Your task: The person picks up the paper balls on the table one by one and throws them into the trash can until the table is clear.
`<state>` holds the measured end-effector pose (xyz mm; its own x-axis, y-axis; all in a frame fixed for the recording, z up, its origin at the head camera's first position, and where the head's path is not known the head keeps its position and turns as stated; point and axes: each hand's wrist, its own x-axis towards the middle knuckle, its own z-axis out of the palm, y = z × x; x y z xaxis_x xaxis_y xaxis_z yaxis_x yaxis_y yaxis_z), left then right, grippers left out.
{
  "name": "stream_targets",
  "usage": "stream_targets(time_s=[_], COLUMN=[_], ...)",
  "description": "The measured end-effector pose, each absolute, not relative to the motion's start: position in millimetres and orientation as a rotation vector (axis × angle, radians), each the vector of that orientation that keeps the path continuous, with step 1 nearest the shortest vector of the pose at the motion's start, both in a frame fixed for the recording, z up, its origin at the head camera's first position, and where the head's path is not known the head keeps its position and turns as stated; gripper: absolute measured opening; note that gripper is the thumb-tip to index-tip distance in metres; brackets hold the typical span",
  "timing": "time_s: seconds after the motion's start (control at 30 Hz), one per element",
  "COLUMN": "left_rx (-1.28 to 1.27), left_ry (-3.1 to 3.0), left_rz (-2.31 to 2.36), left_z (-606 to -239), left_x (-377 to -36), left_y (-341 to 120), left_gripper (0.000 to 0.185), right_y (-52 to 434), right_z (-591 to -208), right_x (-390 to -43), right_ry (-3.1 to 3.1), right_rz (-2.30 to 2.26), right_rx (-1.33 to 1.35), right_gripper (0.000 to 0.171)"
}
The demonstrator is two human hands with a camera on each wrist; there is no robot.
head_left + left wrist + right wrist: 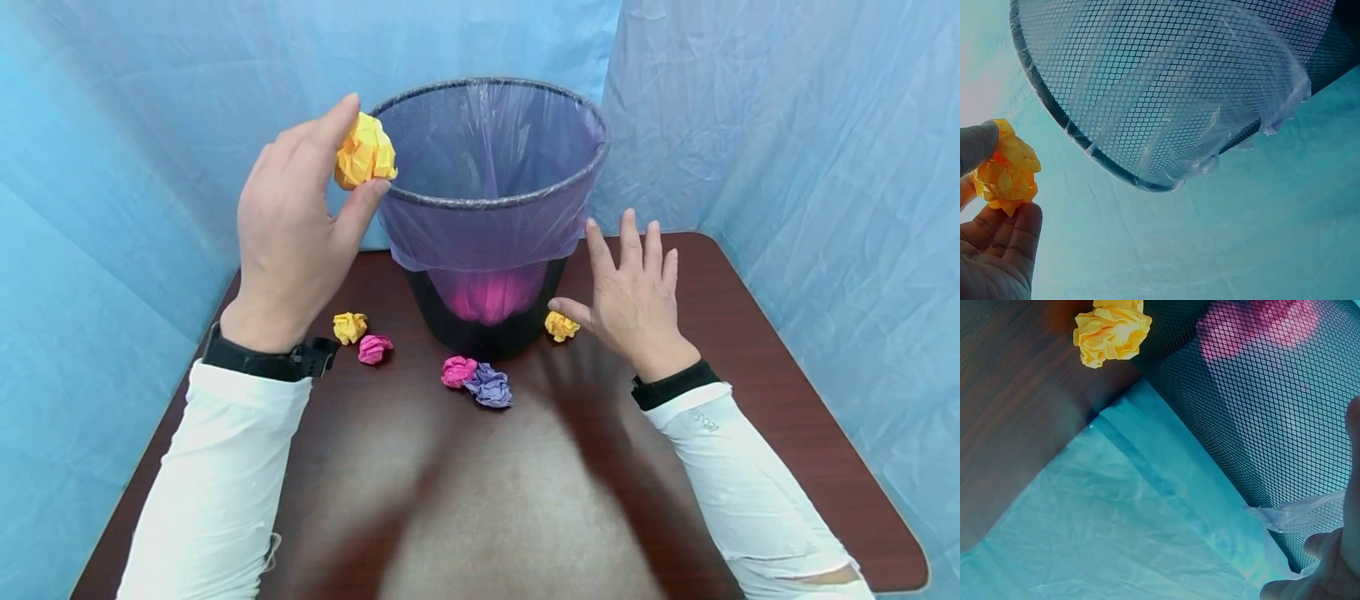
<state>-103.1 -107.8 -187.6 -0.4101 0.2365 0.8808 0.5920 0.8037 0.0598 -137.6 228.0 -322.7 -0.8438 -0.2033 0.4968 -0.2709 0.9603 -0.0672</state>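
Note:
My left hand (292, 208) pinches a crumpled yellow paper ball (365, 152) between thumb and fingers, raised at the left rim of a black mesh wastebasket (491, 202). In the left wrist view the yellow ball (1010, 169) shows between thumb and fingertips, beside the rim. A thin purple bag (480, 237) lines the basket and folds over its rim; pink shapes (491, 296) show through the lower mesh. Fingers spread and holding nothing, my right hand (637, 300) hovers right of the basket, near another yellow paper ball (562, 326) on the table.
On the brown table (480, 500), a yellow paper ball (349, 328) and a pink one (375, 349) lie left of the basket. In front of it, a pink ball (458, 372) lies against a purple one (491, 386). Blue curtains (810, 125) enclose the table's back and sides.

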Motion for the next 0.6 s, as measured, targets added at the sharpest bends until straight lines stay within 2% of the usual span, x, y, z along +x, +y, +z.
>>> stream_targets(time_s=[0.6], left_rx=[-0.569], left_ry=[-2.087], left_rz=[-0.462], left_z=[-173], left_x=[-117], left_y=[-92], left_gripper=[0.054], right_y=[232], right_z=[-315], right_x=[-137], right_ry=[-2.627], right_rz=[0.156], right_rx=[0.316], right_gripper=[0.109])
